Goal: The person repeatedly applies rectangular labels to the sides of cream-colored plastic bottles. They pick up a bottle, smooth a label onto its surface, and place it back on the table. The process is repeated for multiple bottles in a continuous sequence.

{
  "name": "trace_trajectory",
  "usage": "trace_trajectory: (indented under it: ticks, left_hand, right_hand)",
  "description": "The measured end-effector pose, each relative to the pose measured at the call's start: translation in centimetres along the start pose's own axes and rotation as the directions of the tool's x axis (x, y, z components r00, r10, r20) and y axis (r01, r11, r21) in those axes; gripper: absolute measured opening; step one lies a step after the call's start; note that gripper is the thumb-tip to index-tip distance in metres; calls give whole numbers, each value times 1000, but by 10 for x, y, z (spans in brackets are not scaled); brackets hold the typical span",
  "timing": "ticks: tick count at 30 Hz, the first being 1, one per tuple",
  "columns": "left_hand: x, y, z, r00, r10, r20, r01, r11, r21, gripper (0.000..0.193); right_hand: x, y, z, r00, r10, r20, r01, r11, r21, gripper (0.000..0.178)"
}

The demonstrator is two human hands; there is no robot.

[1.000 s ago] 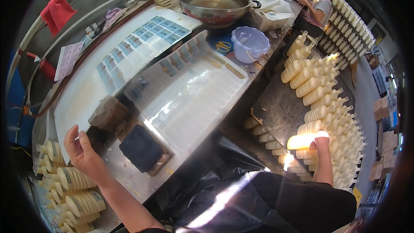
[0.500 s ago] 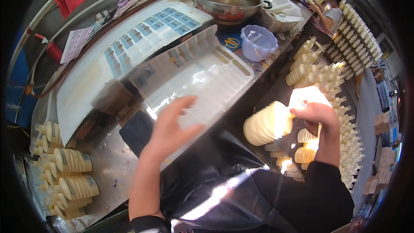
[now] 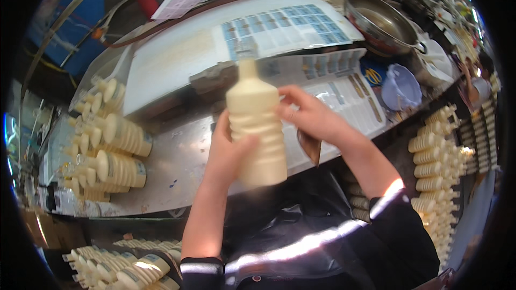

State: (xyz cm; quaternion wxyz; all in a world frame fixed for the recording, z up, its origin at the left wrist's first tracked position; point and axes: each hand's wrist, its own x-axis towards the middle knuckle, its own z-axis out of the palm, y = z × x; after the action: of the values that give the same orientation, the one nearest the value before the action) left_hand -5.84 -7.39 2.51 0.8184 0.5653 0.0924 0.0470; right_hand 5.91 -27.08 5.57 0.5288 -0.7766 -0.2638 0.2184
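Note:
A cream-coloured ribbed plastic bottle [image 3: 258, 123] with a narrow neck stands upright in front of me, slightly blurred. My left hand [image 3: 228, 147] is wrapped round its left side, the thumb across the lower ribs. My right hand [image 3: 309, 113] closes on the bottle's upper right side with its fingertips. A flat brown pointed piece [image 3: 309, 147] shows just below the right hand; whether the hand holds it, I cannot tell. Behind the bottle, a white board [image 3: 177, 67] carries sheets of small blue labels [image 3: 285, 27].
Several cream bottles [image 3: 115, 134] lie stacked at the left, with more below [image 3: 134, 271] and at the right [image 3: 430, 166]. A plastic tray [image 3: 344, 102] with label strips, a lilac bucket [image 3: 400, 88] and a metal pan [image 3: 379, 21] are beyond my right hand. Another person [image 3: 475, 83] is far right.
The bottle has come from the right side to in front of me and is now upright. My left hand, empty before, has closed round it. The view has turned left.

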Motion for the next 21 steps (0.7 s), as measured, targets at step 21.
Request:
trace_trajectory:
  ticks: [21]
  left_hand:
    - [6, -26, -25, 909, 191, -370, -6, 895, 447, 94]
  right_hand:
    - [-18, 78, 47, 940, -252, -230, 173, 933, -317, 35]
